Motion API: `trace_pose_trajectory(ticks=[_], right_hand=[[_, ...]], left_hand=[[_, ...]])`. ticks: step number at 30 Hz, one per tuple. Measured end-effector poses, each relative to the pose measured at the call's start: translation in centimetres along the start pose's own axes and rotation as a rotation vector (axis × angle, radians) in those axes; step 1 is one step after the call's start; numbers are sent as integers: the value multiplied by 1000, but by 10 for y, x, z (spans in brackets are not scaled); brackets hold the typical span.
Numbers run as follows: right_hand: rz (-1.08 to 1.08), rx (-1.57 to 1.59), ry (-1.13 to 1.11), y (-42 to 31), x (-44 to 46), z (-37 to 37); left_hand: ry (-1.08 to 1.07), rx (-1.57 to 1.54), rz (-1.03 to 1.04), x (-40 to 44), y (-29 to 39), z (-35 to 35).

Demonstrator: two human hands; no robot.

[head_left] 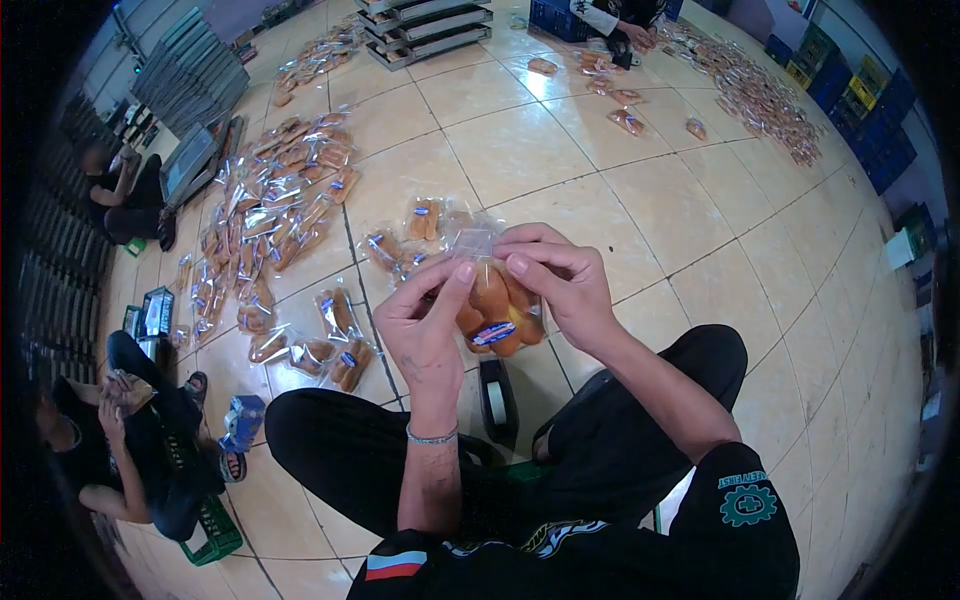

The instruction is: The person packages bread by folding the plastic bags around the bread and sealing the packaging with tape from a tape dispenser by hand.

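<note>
Between my two hands is a clear plastic bag of bread rolls point(490, 300) with a blue and white label near its lower end. My left hand point(425, 315) pinches the bag's upper left edge between thumb and fingers. On the other side, my right hand point(562, 280) grips the upper right edge the same way. The bag's clear top end sticks up above my thumbs. Below the bag, a black tape dispenser point(496, 400) stands on the floor between my legs. Just beyond my left hand lie a few bagged breads point(383, 248), partly hidden by it.
A large pile of bagged bread point(290, 190) covers the floor at the left. More packs point(740, 75) are heaped at the far right. Stacked metal trays point(425, 30) stand at the back. Two people sit at the left, another at the back. Blue crates point(885, 130) line the right wall.
</note>
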State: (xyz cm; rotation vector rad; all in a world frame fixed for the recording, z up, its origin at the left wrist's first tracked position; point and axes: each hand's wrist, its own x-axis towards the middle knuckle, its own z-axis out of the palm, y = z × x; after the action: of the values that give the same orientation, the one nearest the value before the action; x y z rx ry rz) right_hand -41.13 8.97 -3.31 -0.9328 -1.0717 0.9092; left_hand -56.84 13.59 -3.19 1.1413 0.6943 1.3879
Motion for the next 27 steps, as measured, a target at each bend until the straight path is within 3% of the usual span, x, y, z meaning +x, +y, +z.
trace_pose_trajectory(ticks=[3,7,9,13,16,18,20,23,24,25,27], right_hand=[[3,61,-158,-4,8,-11],[-21,216,-144,-15,12,-7],[-16,-61,-160,-23,10,-3],[-85,-203,-53,-22,11,0],[-77,30,36,-23,12,2],[-167,-327,89,-19,12,0],[-164,-333,35,-29,13,0],[-170,-408,-38,-36,12,-5],[-190,-484,-57,-37,13,-6],[-357,-609,-63,-31,16,-6],[-400,-718,-58,-30,18,-8]], left_hand=[[-54,-134,-36,3,1,-7],[-121,-42,38,-2,9,-5],[-139,69,85,-5,12,0],[-80,152,108,-5,7,-1],[7,68,160,-9,-1,8],[57,-12,201,-9,-1,11],[-51,312,294,-5,3,7],[-120,360,113,-3,16,3],[-117,363,115,-3,14,2],[-103,450,176,-4,11,2],[-92,534,230,-5,5,5]])
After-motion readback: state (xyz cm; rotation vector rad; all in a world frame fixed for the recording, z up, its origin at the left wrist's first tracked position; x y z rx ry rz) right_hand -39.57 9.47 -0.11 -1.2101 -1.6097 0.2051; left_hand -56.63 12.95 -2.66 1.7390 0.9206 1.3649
